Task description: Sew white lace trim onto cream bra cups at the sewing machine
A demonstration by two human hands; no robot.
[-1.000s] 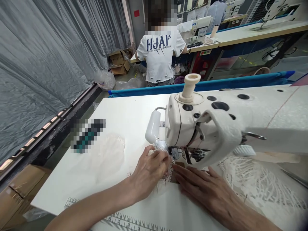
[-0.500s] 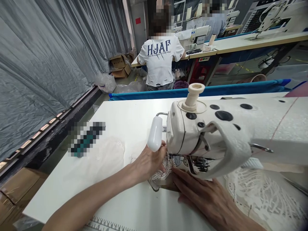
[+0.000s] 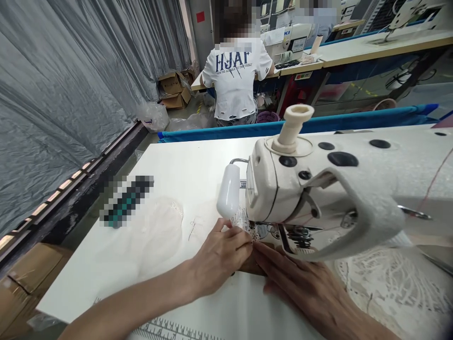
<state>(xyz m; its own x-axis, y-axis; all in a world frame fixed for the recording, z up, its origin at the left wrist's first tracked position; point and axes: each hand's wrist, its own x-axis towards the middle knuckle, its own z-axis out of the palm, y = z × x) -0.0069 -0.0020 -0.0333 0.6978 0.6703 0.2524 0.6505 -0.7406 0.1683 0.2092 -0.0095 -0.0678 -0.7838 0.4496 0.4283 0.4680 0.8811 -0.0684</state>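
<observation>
Beside the needle area of a white sewing machine point(image 3: 264, 186), my left hand point(image 3: 224, 252) is closed, its curled fingers on a piece of white lace point(image 3: 241, 218). Most of that lace is hidden behind the fingers and the machine head. My right hand point(image 3: 300, 278) lies flat to the right of the needle, fingers stretched out and together, fingertips close to the left hand's. A brown strip point(image 3: 253, 265) shows on the table between both hands. More white lace fabric point(image 3: 382, 283) lies to the right of my right wrist.
A pale fabric piece point(image 3: 161, 231) and loose thread point(image 3: 193, 229) lie on the white table point(image 3: 198, 160). A white lamp point(image 3: 228, 191) juts out left of the machine head. A printed ruler scale point(image 3: 170, 328) runs along the front. Ahead, a person point(image 3: 235, 80) sits at another machine.
My left hand has shifted down toward me, its fingers now curled in front of the lace rather than beside the lamp. My right hand stays nearly still. The view has shifted slightly.
</observation>
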